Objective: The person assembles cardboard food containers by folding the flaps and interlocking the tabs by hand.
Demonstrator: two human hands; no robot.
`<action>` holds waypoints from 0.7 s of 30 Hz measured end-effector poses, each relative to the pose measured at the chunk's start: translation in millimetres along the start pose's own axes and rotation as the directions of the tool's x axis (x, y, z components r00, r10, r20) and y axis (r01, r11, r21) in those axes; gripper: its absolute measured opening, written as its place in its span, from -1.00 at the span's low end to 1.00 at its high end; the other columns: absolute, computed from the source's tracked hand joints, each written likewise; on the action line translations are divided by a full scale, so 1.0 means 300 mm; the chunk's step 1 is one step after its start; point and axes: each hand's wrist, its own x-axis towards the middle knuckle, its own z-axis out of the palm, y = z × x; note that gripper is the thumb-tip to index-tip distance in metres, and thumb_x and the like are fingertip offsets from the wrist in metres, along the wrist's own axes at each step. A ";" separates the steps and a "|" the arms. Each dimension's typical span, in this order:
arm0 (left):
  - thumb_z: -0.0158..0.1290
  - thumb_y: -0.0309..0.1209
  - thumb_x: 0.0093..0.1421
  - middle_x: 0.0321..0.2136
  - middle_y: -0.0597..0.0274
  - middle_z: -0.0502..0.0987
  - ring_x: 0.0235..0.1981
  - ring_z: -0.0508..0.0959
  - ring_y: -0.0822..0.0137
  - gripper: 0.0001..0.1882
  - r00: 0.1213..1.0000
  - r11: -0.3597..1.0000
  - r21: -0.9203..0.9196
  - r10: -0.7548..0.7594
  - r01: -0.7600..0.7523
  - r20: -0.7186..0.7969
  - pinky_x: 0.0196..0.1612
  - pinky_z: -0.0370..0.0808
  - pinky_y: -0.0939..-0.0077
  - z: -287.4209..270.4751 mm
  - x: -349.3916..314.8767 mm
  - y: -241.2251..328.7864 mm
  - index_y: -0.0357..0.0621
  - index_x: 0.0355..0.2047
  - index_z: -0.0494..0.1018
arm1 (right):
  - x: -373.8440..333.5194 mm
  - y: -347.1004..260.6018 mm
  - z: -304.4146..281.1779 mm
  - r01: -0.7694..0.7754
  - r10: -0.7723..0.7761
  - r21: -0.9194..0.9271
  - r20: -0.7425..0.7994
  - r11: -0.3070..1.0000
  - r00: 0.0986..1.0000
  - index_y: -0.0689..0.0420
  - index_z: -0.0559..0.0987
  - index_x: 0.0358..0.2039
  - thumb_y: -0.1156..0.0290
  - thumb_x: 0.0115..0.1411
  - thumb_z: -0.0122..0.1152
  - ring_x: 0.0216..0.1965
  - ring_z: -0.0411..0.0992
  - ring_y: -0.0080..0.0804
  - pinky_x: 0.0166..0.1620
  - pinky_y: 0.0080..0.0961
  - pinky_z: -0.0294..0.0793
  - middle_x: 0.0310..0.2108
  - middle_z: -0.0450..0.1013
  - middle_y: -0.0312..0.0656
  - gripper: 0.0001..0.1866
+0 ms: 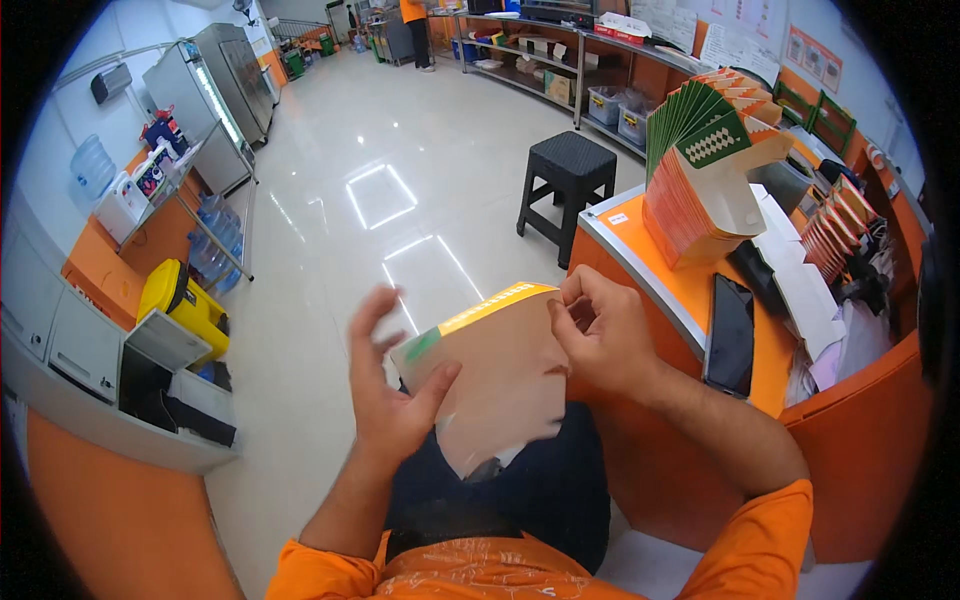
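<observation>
In front of my lap is a flat paperboard box blank [510, 350], its plain brownish face toward me and a yellow and green printed strip along the top edge. It is slightly smeared by motion. My right hand [610, 325] is closed at its upper right corner, thumb and curled fingers pinching the edge. At the left side, my left hand [395, 395] has its fingers spread apart, with the thumb over the blank's face. A white and dark bit shows below the blank; I cannot make out what it is.
To my right, an orange counter [660, 250] carries a fanned stack of green and orange cartons [705, 185] and a black phone [730, 335]. A black stool [570, 180] stands beyond it. At the left are a yellow bin [180, 310] and grey lockers [70, 340]. Far off, another person [417, 35] stands.
</observation>
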 end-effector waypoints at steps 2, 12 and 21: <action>0.21 -0.44 0.18 -0.11 0.13 0.54 -0.05 0.51 0.30 -0.49 0.922 0.939 -0.149 -0.257 0.309 0.290 -0.02 0.44 0.43 -0.030 -0.025 -0.049 -0.27 0.13 0.37 | -0.005 -0.010 -0.001 -0.051 0.050 0.042 0.026 0.998 0.998 0.23 0.45 -0.42 0.43 0.19 0.25 -0.52 0.58 -0.31 -0.45 -0.45 0.52 -0.52 0.52 -0.06 -0.82; -0.11 -0.66 0.26 -0.22 -0.14 0.54 -0.18 0.57 -0.11 -0.71 0.995 0.965 0.261 -0.020 -0.006 0.095 -0.07 0.47 0.27 0.024 -0.059 -0.126 -0.31 0.00 0.34 | -0.058 -0.016 0.043 0.295 -0.302 0.155 0.023 0.943 0.953 0.20 0.44 -0.47 0.46 0.22 0.27 -0.60 0.37 -0.74 -0.53 -0.73 0.30 -0.62 0.41 -0.33 -0.80; -0.07 -0.82 0.02 -0.19 -0.12 0.44 -0.17 0.48 -0.11 -0.46 0.987 0.952 0.275 0.110 -0.138 0.113 -0.06 0.43 0.21 0.093 -0.036 -0.130 -0.31 0.07 0.32 | -0.076 -0.085 0.020 0.175 -0.178 0.071 0.042 0.982 0.983 0.21 0.61 -0.40 0.31 0.20 0.32 -0.51 0.54 -0.49 -0.44 -0.58 0.47 -0.46 0.58 -0.14 -0.80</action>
